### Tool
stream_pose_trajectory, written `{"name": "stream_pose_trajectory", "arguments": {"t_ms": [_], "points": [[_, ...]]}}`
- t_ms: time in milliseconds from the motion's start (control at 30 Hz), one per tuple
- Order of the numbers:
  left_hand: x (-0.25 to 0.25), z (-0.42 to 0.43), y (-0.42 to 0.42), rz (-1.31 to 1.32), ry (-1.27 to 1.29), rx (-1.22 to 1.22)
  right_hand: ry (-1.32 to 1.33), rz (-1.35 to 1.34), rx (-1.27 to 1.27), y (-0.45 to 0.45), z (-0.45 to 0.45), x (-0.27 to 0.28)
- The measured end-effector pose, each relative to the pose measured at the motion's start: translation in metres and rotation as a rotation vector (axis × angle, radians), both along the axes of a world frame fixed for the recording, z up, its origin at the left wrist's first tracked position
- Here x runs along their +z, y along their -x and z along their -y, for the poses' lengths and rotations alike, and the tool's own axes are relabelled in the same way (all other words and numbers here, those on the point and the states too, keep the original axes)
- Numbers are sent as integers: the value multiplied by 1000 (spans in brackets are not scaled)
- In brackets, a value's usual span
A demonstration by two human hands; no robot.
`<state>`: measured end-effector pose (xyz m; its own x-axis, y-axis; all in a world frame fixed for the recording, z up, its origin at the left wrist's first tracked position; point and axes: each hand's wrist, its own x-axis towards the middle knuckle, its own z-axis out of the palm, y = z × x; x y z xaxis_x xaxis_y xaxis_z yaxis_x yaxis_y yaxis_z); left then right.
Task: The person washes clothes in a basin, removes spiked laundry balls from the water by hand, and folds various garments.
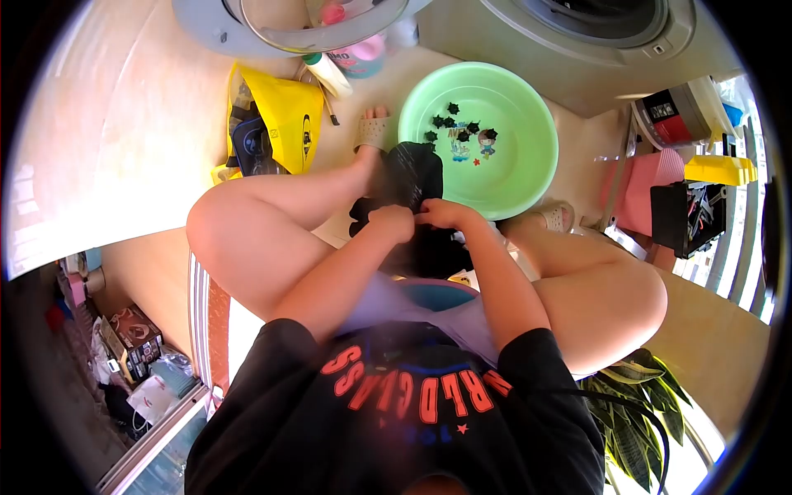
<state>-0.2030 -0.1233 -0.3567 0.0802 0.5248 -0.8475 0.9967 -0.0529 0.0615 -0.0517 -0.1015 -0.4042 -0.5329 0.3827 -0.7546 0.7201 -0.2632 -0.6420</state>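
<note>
A black, partly glossy bundle (412,173) hangs between my knees; I cannot tell whether it is cloth or thin plastic. My left hand (391,223) is closed on its near left side, fingers curled. Close beside it, my right hand (444,214) pinches the same bundle, thumb and fingers together. What lies between the fingertips is too small to make out. Just beyond my right hand stands a light green basin (528,157), and the bundle's upper part is against its left rim. Several small black spiky pieces (473,128) lie on the basin's printed bottom.
A yellow bag (285,115) stands left of my foot, near a white bottle (328,76) with a green cap. Front-loading washing machine (577,74) is behind the basin. At right are a pink container (648,194) and a black box (689,219); a leafy plant (635,404) is lower right.
</note>
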Motion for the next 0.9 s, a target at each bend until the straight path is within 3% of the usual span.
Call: {"name": "stream_pose_trajectory", "arguments": {"t_ms": [100, 167, 233, 267, 333, 400, 433, 500, 567, 633, 767, 833, 900], "points": [[59, -14, -4, 234, -106, -238, -356, -60, 337, 6, -31, 25], [119, -50, -4, 254, -144, -402, -497, 13, 388, -7, -69, 106], [160, -92, -7, 376, -312, -298, -702, 13, 149, -33, -93, 187], [185, -110, -12, 503, -422, -270, -610, 3, -22, -42, -98, 233], [210, -138, -24, 785, -596, -132, -1028, -132, -208, -62, -109, 259], [217, -153, -42, 1136, -655, 89, -1217, -206, -489, -71, -103, 282], [227, -156, -55, 1329, -647, 210, -1301, -282, -605, -75, -100, 288], [259, -146, -78, 1690, -157, 664, -1644, -122, -624, -66, -96, 310], [282, -138, -78, 1835, -112, 714, -1894, -84, -598, -61, -85, 324], [294, -134, -69, 1827, -351, 576, -2093, -190, -523, -64, -78, 334], [297, -129, -81, 1835, -779, 203, -2049, -267, -550, -84, -60, 347], [298, -129, -78, 1705, -961, -14, -2064, -297, -536, -99, -56, 351], [293, -129, -79, 1779, -937, -52, -2034, -319, -502, -108, -51, 353]]}}
